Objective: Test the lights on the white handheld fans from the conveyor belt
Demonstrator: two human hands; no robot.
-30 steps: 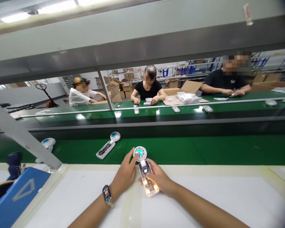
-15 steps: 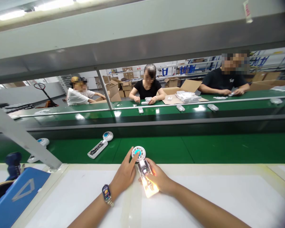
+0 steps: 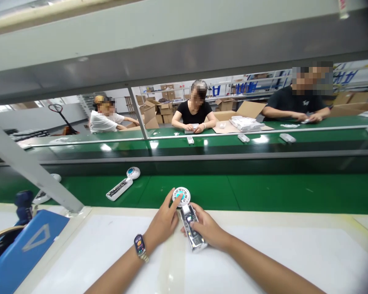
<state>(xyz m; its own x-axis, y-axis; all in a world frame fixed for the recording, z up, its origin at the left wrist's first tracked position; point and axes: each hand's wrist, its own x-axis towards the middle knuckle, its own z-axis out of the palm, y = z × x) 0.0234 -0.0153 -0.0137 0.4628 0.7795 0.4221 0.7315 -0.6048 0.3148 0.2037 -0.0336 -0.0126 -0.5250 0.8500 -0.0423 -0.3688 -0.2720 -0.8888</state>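
A white handheld fan [image 3: 194, 237] is gripped by my right hand [image 3: 210, 228], whose thumb lies on the exposed inside of the handle. Circuit parts show there, and the lights in it are dark. The fan's round head [image 3: 185, 203] points away from me and has a blue hub. My left hand [image 3: 162, 220] is at the head, one fingertip on the hub and another finger stretched along the head's left edge. Its fingers are spread. A watch [image 3: 139, 245] is on my left wrist.
A second opened fan [image 3: 120, 189] lies on the green belt [image 3: 263, 192] to the left; another [image 3: 43, 196] is partly behind a slanted post [image 3: 49, 179]. A blue stand [image 3: 33, 249] occupies the left edge. Across the line, several co-workers handle white parts near cardboard boxes [image 3: 251, 109].
The bright glow from the handle in my right hand has gone out. The view has shifted slightly; the second fan on the belt appears farther left. Both hands keep their places on the fan.
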